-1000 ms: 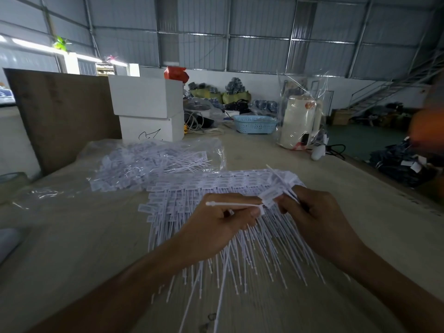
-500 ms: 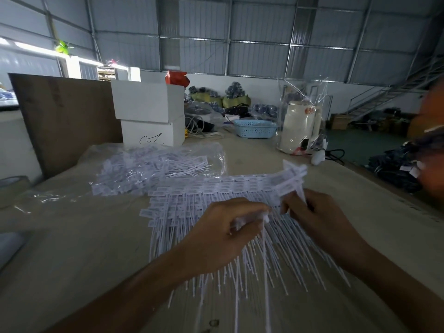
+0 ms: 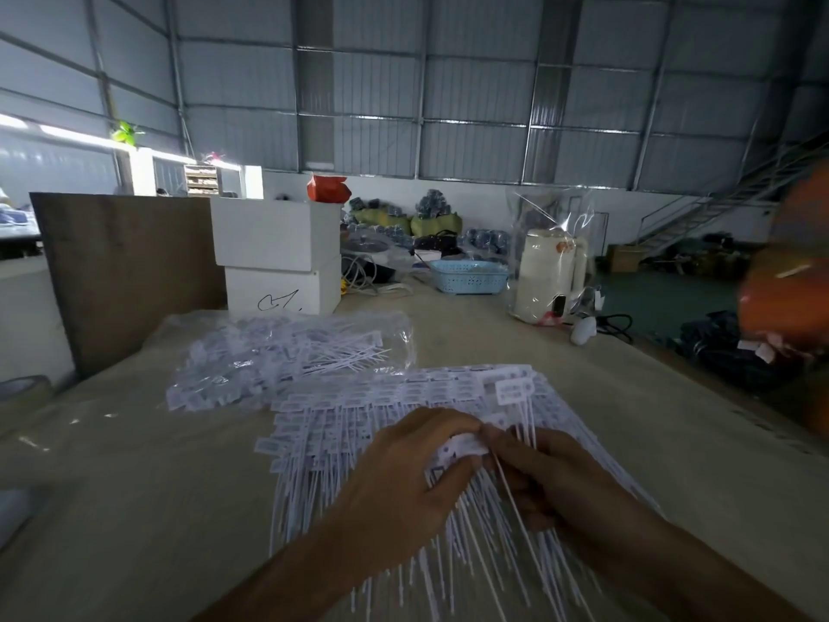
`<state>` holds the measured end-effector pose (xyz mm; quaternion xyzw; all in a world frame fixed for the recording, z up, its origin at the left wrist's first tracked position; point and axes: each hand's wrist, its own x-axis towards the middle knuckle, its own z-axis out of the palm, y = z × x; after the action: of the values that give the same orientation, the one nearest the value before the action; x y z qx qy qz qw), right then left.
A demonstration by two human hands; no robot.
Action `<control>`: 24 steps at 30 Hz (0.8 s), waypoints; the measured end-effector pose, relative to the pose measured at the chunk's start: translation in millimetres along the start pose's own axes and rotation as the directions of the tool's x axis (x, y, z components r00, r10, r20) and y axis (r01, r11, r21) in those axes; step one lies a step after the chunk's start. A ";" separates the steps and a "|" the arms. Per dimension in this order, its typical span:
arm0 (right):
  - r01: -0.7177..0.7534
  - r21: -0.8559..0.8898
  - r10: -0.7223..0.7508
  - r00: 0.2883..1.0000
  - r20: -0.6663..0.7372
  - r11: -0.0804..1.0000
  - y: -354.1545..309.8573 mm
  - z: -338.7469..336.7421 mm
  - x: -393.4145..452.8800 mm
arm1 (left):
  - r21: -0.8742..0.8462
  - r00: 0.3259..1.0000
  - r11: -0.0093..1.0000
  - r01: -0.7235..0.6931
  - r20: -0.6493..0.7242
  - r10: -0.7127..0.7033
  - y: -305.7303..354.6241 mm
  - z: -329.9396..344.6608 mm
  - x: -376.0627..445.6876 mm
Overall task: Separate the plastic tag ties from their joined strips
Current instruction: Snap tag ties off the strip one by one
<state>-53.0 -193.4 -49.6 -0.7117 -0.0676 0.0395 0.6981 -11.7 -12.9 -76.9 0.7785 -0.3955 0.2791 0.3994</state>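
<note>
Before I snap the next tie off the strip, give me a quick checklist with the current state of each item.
1. Left hand pinches the tag end of a tie: ok.
2. Right hand grips beside it, fingertips meeting the left's: ok.
3. Whether that tie is already free of its strip: cannot tell, the fingers cover the joint.
4. Stack of joined strips lies flat on the table under both hands: ok.
5. Bag of loose ties lies apart from the stack, behind and to the left: ok.
</note>
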 end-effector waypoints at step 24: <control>0.022 -0.094 -0.020 1.000 0.020 0.995 5.8 -12.4 5.8 | 0.405 0.978 0.895 -0.189 0.000 0.207 -9.2 -1.1 -0.7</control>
<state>-45.2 -204.9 -54.9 -0.7428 -0.0837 0.0357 0.6633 -4.5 -8.4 -80.6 0.7934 -0.3981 0.4105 0.2087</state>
